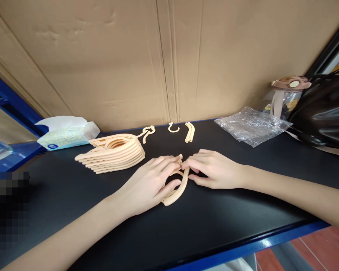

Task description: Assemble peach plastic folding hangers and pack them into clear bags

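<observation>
From the head camera, the left hand and the right hand both hold a cream hanger on the black table. The left hand is half curled, its thumb on the hanger. The right hand has its fingers bent, pinching near the top. (Some fingertips are hidden, so I can't tell how hard they press.) The step in hand seems to be working on the joint up there. The next move calls for a steady left hand and small, careful right fingers.

A stack of hangers sits near the left hand, where an elbow or wrist might bump it. Behind are a loose hook and two short curved pieces. A tissue pack is at the left; a crinkly plastic bag and a bottle are at the right.
</observation>
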Available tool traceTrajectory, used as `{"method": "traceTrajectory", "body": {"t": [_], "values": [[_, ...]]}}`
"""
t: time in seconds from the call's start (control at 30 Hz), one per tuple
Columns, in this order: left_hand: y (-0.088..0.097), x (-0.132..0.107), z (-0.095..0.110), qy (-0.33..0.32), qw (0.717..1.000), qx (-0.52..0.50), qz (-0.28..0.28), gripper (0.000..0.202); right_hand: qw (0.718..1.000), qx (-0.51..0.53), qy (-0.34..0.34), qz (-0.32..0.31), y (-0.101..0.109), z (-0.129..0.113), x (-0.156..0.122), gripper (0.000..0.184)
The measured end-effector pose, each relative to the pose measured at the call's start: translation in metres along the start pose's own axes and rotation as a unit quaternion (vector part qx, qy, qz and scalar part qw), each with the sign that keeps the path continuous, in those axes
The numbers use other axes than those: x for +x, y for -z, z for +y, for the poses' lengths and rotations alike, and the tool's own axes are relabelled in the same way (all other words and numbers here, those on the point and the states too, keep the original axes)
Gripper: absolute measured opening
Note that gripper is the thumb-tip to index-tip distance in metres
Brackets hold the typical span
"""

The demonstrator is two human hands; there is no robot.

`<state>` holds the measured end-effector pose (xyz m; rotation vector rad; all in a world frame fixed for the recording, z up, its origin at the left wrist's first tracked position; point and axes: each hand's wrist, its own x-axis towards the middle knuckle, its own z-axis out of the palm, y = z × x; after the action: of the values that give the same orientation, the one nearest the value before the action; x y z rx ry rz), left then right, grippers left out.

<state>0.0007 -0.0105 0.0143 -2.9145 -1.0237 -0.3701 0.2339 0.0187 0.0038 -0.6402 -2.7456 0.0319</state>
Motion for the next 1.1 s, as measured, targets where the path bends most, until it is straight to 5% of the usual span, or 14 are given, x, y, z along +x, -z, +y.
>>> {"method": "traceTrajectory", "body": {"t": [0.4,1.1], "values": [[0.004,0.0,0.001,-0.022,0.996,0.066,0.047,0.027,0.998,-0.056,-0.018,0.008,-0.002,0.003,-0.001,0.021],[0.003,-0.002,-0.004,0.032,0.999,-0.019,-0.024,0.041,0.982,-0.131,0.102,0.093,-0.005,-0.007,0.0,0.029]]}}
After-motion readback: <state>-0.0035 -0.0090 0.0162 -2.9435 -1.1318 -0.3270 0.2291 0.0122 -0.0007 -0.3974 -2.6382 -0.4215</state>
